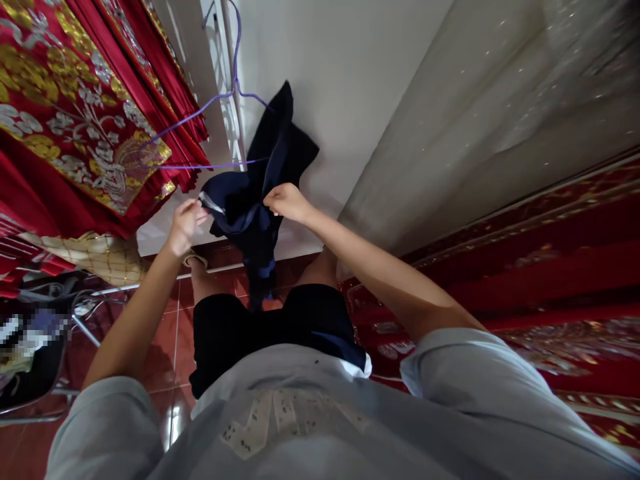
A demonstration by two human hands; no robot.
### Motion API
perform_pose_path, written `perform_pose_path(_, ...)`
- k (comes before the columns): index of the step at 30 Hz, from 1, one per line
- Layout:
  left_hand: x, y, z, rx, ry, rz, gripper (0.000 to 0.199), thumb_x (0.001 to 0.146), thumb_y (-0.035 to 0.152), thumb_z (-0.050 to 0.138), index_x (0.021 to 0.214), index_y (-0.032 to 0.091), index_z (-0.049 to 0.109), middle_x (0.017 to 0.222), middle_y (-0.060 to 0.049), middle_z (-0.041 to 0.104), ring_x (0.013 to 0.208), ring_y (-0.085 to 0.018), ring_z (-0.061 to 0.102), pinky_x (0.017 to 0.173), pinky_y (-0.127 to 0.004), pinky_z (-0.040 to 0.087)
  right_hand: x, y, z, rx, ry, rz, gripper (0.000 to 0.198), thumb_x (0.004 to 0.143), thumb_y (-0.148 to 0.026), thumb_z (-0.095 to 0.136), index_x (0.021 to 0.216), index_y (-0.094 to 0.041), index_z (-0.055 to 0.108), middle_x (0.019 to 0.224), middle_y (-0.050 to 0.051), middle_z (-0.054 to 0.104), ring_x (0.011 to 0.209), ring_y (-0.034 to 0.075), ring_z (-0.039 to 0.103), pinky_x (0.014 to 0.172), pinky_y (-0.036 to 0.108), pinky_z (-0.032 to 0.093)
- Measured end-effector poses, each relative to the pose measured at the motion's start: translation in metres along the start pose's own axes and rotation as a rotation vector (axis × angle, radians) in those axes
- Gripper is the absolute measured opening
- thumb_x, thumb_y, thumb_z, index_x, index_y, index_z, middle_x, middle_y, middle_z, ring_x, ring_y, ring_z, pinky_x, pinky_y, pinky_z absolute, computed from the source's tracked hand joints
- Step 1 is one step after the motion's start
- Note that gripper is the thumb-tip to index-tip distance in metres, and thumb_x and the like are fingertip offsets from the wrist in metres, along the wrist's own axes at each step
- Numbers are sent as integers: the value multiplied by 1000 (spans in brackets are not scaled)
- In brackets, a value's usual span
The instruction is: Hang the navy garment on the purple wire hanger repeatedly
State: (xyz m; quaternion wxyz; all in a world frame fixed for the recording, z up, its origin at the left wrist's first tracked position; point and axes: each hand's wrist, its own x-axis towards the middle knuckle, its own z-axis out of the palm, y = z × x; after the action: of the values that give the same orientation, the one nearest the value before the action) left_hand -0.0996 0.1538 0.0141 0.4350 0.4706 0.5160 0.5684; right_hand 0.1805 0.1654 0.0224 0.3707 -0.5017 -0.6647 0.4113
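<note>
A dark navy garment (280,147) hangs from the right side of a purple wire hanger (200,110), and its lower part droops towards the floor. The left part of the hanger is bare of the garment. Pinched in my left hand (186,223) is the garment's left edge, close to a whitish strip on its inner side. My right hand (287,202) has its fingers closed on the garment's front edge, right of the middle. Folds hide the garment's exact cut.
Red cloth with gold and silver embroidery (90,100) hangs at the left, behind the hanger. A chair (35,380) bearing blurred items stands lower left. Translucent plastic sheeting (450,133) and red patterned fabric (500,280) fill the right. Red tiles (170,333) cover the floor.
</note>
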Motion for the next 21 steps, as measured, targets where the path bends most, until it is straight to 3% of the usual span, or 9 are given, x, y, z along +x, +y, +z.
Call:
perform_pose_path(3,0,26,32,-199,-140,53,34,80,37,83,88,19,56,79,-3,64,89,-21,72,96,-37,57,0,0,1,78,-69,3,8,76,-11,64,78,-17,60,69,4,68,66,18,64,69,32,56)
perform_pose_path(7,-13,52,76,-140,-237,255,32,87,45,78,90,19,59,88,-6,67,96,-22,71,94,-34,57,-11,-12,8,205,-254,-256,54,62,-22,84,110,-20,58,110,7,72,106,24,67,96,38,58)
perform_pose_path(8,-18,56,85,-71,-232,333,30,89,45,76,91,19,61,91,-6,68,99,-22,71,93,-33,57,-14,-17,10,238,-291,-312,57,64,-27,85,113,-21,58,114,7,70,110,24,66,99,39,57)
perform_pose_path(11,-31,64,97,154,-163,575,25,92,45,72,95,21,66,103,-7,69,109,-22,67,96,-31,55,-21,-32,13,268,-278,-347,30,80,-39,71,100,-18,61,101,6,70,102,24,66,99,40,56)
perform_pose_path(13,-35,64,93,230,-187,655,26,96,48,67,103,22,68,113,-8,69,116,-22,64,100,-32,53,-20,-44,9,191,-220,-360,20,86,-37,62,88,-18,61,89,5,68,95,24,66,97,43,57)
perform_pose_path(15,-37,57,81,285,-348,605,34,102,54,54,107,22,66,113,-9,68,118,-23,63,103,-34,51,-14,-55,-1,84,-144,-433,15,87,-34,61,86,-19,63,90,6,70,101,26,66,102,46,55)
perform_pose_path(18,-41,41,55,560,-635,389,46,99,61,52,91,18,63,90,-8,67,96,-23,66,93,-35,53,12,-66,-16,-7,56,-517,18,87,-35,66,101,-24,69,111,8,72,124,30,61,116,49,47)
perform_pose_path(21,-44,31,30,809,-741,244,49,90,63,60,78,16,57,74,-4,60,74,-19,57,73,-31,49,52,-55,-23,0,230,-424,34,90,-47,66,115,-23,67,120,10,71,135,30,57,120,50,43)
